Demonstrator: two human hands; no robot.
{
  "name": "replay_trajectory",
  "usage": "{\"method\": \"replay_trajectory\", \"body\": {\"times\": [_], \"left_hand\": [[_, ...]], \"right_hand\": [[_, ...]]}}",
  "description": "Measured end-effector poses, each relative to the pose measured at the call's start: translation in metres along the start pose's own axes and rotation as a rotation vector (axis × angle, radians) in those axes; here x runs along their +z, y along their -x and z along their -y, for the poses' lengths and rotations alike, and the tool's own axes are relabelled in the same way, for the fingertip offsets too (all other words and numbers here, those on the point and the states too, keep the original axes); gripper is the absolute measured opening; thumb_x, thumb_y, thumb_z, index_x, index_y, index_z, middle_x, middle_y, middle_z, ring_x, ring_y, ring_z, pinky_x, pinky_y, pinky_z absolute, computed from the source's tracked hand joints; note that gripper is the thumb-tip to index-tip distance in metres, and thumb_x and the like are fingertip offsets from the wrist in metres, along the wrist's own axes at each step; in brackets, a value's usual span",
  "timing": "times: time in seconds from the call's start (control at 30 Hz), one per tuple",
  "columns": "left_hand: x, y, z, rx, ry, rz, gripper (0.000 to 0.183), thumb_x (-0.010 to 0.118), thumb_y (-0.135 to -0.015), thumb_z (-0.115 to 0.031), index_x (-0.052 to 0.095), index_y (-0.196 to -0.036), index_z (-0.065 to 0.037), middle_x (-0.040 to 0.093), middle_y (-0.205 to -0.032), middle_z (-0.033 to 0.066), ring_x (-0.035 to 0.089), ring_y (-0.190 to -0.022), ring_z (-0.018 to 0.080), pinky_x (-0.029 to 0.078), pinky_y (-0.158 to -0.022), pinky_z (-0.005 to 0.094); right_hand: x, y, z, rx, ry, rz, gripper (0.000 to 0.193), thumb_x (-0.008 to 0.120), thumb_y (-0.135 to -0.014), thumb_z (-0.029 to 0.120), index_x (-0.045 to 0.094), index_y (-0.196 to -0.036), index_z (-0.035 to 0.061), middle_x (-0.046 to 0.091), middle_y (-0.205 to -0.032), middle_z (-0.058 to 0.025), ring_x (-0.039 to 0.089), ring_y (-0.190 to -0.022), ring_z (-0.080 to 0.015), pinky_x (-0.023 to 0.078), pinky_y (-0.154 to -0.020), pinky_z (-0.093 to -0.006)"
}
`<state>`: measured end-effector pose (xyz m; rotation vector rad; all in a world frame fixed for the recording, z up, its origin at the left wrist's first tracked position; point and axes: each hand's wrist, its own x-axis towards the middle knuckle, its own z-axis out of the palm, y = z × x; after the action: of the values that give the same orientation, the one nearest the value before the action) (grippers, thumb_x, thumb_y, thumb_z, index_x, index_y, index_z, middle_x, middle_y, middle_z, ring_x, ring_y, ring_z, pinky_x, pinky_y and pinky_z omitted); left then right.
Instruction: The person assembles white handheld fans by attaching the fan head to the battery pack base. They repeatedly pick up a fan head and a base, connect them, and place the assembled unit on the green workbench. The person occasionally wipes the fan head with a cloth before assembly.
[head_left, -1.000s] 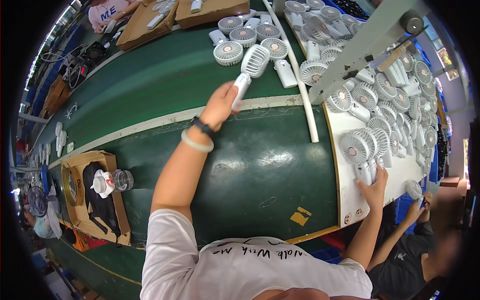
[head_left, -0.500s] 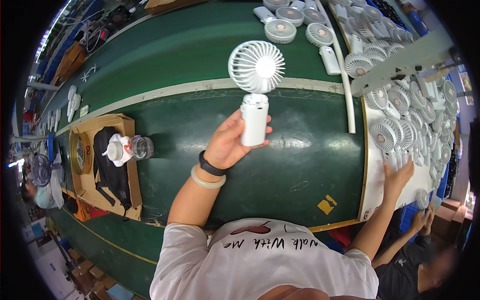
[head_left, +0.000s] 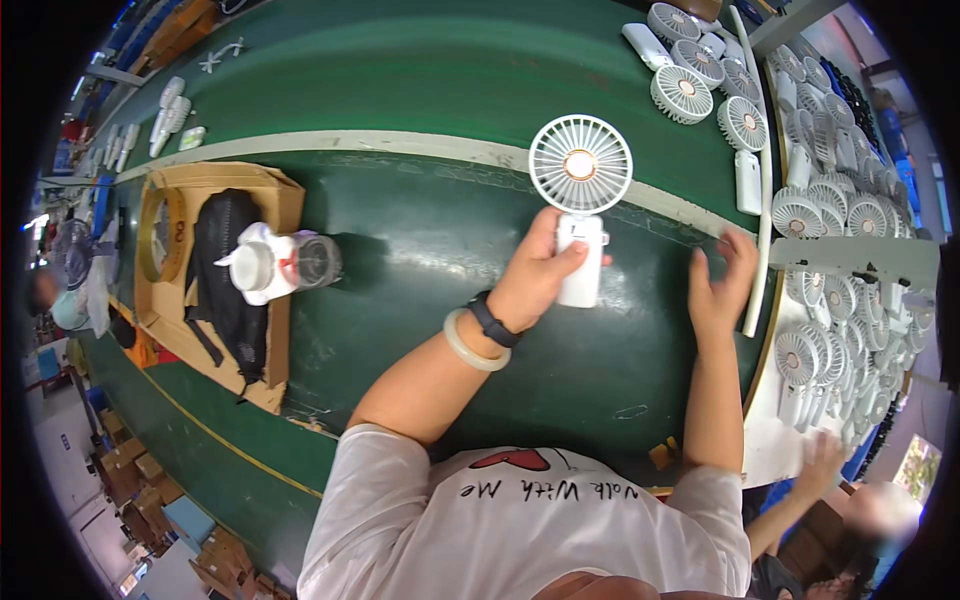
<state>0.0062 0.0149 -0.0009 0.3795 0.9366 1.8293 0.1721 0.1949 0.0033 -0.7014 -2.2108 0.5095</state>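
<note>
A white handheld fan [head_left: 580,212] stands upright in my left hand [head_left: 540,268], whose fingers and thumb wrap round its handle above the green table. The round grille with its pale, copper-ringed centre faces me. My right hand [head_left: 722,280] is raised near the table's right side with its fingers apart and nothing in it. Close by that hand are a long white strip [head_left: 762,240] and a loose white handle piece [head_left: 747,183]. Several more white fans [head_left: 683,94] lie past it at the far right.
White fans [head_left: 800,357] crowd a white surface on the right, below a grey metal bar [head_left: 858,256]. A co-worker's hand [head_left: 823,460] reaches in at the lower right. At left, a cardboard box [head_left: 280,352] holds a black bag, a tape roll and a clear jar [head_left: 318,261].
My right hand has left the fans on the white surface and come left over the green table. The held fan has turned its grille towards me. The view has shifted.
</note>
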Motion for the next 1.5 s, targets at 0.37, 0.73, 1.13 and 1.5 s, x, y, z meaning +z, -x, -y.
{"method": "replay_trajectory", "body": {"times": [0.37, 0.73, 1.13, 1.5], "left_hand": [[-0.002, -0.005, 0.003, -0.026, 0.006, -0.066, 0.043, 0.051, -0.091, -0.01, 0.033, -0.129, -0.007, 0.054, -0.116, 0.0145, 0.06, -0.097, 0.0222, 0.051, -0.083, 0.0362], [-0.006, -0.005, -0.004, -0.082, 0.119, -0.068, 0.045, 0.051, -0.09, -0.01, 0.031, -0.131, -0.007, 0.054, -0.115, 0.0153, 0.06, -0.099, 0.0246, 0.05, -0.085, 0.0381], [-0.004, -0.004, -0.003, -0.024, 0.159, -0.04, 0.038, 0.052, -0.09, -0.008, 0.036, -0.124, -0.005, 0.056, -0.113, 0.0131, 0.06, -0.098, 0.0217, 0.05, -0.084, 0.0343], [-0.002, -0.003, -0.001, 0.033, 0.126, -0.056, 0.037, 0.052, -0.09, -0.009, 0.037, -0.123, -0.004, 0.056, -0.112, 0.013, 0.06, -0.098, 0.0231, 0.049, -0.084, 0.0349]], "right_hand": [[0.105, -0.182, -0.061, -0.223, 0.564, 0.112, 0.059, 0.069, -0.071, 0.034, 0.053, -0.121, 0.0054, 0.045, -0.128, -0.021, 0.041, -0.12, -0.0366, 0.033, -0.1, -0.0444], [0.101, -0.136, 0.039, -0.197, 0.167, 0.462, 0.064, 0.069, -0.074, 0.036, 0.048, -0.125, 0.0015, 0.05, -0.123, -0.0174, 0.047, -0.114, -0.0336, 0.039, -0.093, -0.0462], [0.088, -0.104, 0.043, 0.647, -1.03, 0.707, 0.041, 0.054, -0.089, 0.02, 0.044, -0.126, 0.0052, 0.056, -0.103, -0.0109, 0.059, -0.09, -0.0217, 0.051, -0.072, -0.036], [0.032, -0.037, 0.04, 0.765, -2.072, 0.744, 0.076, 0.026, -0.089, 0.064, 0.024, -0.141, 0.0073, 0.055, -0.103, -0.0177, 0.048, -0.061, -0.0194, 0.039, -0.05, -0.0313]]}}
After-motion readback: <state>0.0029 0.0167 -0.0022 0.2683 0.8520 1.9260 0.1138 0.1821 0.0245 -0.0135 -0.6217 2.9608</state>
